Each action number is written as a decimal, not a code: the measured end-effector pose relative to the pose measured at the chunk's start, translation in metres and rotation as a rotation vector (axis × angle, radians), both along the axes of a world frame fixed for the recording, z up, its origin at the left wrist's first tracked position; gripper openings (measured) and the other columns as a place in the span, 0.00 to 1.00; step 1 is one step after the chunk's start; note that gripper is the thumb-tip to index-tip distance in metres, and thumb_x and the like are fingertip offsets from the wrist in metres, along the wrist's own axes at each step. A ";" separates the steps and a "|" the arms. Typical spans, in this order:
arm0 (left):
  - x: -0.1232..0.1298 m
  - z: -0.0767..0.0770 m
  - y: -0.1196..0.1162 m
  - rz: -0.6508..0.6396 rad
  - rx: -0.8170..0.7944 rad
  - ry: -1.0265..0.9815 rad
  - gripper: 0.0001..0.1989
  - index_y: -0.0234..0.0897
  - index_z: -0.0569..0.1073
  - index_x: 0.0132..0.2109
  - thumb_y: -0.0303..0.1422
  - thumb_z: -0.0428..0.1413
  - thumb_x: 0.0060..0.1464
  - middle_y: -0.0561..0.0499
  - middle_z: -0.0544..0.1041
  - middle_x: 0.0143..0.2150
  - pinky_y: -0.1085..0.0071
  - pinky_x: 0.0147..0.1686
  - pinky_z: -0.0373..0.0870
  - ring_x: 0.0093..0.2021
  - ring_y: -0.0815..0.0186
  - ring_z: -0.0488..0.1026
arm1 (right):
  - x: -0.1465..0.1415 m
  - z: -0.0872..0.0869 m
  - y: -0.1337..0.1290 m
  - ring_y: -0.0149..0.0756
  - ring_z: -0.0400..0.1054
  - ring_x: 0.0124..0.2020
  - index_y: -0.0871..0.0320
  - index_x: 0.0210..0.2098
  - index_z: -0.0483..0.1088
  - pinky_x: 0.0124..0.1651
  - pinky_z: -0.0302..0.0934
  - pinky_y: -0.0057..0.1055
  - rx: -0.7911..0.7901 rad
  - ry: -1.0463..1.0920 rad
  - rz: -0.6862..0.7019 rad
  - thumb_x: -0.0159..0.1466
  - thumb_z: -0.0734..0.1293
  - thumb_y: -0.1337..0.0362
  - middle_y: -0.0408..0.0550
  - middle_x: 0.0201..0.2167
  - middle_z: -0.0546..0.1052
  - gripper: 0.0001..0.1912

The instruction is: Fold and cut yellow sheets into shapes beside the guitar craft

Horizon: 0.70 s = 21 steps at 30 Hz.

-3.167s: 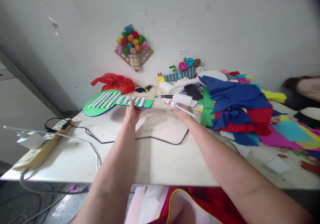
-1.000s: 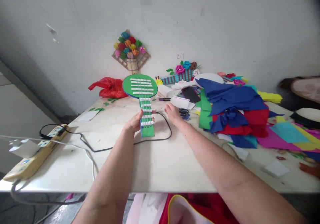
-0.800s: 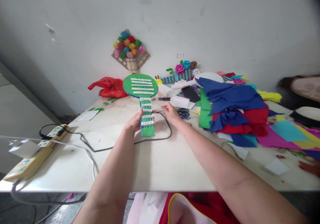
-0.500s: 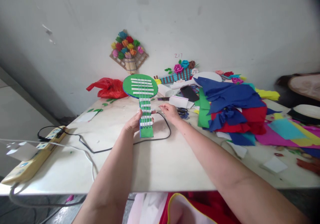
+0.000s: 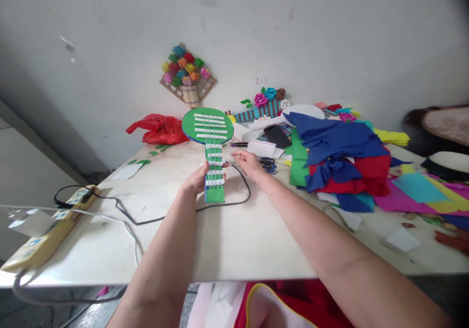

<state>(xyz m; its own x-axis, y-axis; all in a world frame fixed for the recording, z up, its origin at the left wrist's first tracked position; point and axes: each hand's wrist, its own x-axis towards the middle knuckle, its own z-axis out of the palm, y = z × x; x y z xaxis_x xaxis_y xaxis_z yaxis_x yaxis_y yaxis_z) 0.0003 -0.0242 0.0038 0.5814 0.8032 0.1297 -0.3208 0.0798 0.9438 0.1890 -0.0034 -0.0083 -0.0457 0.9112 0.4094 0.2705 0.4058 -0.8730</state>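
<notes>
A green craft guitar stands up over the table, its round body at the top and its neck pointing down toward me. White strips cross both parts, thin strings run lengthwise, and blue shows along the edges. My left hand is wrapped round the neck, thumb in front and fingertips showing at the right side. Just right of the neck, my right hand hangs apart from the guitar, fingers loosely stretched, and I see nothing held in it. A black cable loops on the table beneath both hands.
Blue and red cloth is heaped at the right, beside scissors, a phone and white paper. At the left lie a power strip with cords and a red plastic bag. Paper flowers hang on the wall.
The guitar has shifted very slightly to the right and tilted a little in my left hand. My right hand's fingers have loosened from a pinched shape to a more stretched one.
</notes>
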 end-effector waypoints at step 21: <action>0.011 0.007 0.000 -0.090 0.056 -0.084 0.39 0.29 0.70 0.45 0.57 0.58 0.33 0.43 0.76 0.30 0.75 0.22 0.65 0.24 0.67 0.71 | 0.000 0.015 -0.015 0.39 0.67 0.41 0.58 0.42 0.69 0.42 0.59 0.37 -0.374 0.686 0.880 0.56 0.63 0.57 0.50 0.40 0.74 0.17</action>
<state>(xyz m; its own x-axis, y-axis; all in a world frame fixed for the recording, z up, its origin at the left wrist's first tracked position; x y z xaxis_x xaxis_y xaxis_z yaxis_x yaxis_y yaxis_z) 0.0117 -0.0245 0.0105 0.6359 0.7386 0.2238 -0.3926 0.0599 0.9178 0.1886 -0.0182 0.0069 -0.5929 0.7445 0.3068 -0.5478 -0.0937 -0.8314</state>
